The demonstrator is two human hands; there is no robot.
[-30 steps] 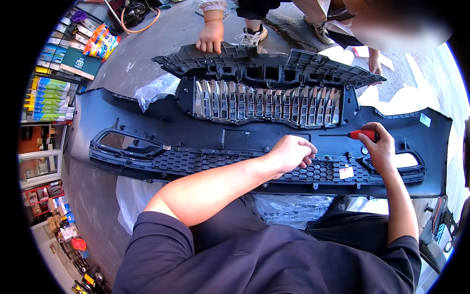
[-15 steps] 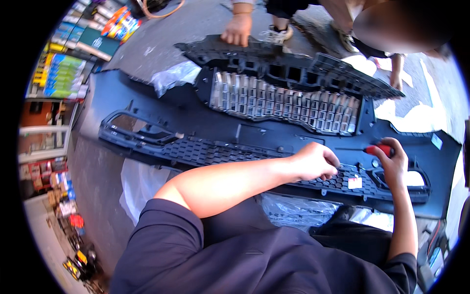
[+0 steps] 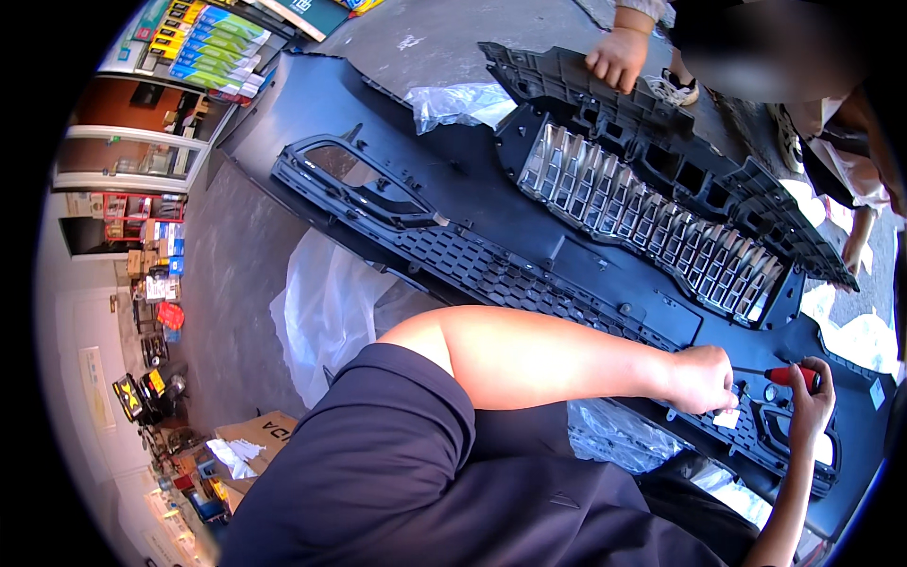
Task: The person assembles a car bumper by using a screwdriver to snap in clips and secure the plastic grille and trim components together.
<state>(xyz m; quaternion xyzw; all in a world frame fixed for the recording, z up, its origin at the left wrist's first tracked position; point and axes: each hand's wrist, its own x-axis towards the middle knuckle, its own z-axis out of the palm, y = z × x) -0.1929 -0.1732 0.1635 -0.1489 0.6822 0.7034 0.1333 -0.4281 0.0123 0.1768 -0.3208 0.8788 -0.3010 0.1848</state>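
A large black car bumper (image 3: 453, 203) lies on the ground before me with its inner side up. A mesh lower grille (image 3: 515, 279) runs along its near edge, and a chrome-slatted grille (image 3: 652, 222) sits farther back. My right hand (image 3: 812, 406) is closed around the red handle of a screwdriver (image 3: 784, 376), whose shaft points left toward my other hand. Over the right part of the mesh, my left hand (image 3: 701, 380) is closed, fingertips together near the shaft. Whatever those fingers hold is hidden. A small white label (image 3: 727, 418) shows just below them.
Across from me, another person's hand (image 3: 619, 59) rests on a black plastic panel (image 3: 605, 94) behind the chrome grille. Clear plastic sheeting (image 3: 326, 307) lies under the bumper's near side. Stacked boxes (image 3: 213, 52) and a cardboard carton (image 3: 265, 439) stand to the left.
The whole view has turned, so the bumper now slants down to the right. My left hand has come closer to the screwdriver, which my right hand still grips.
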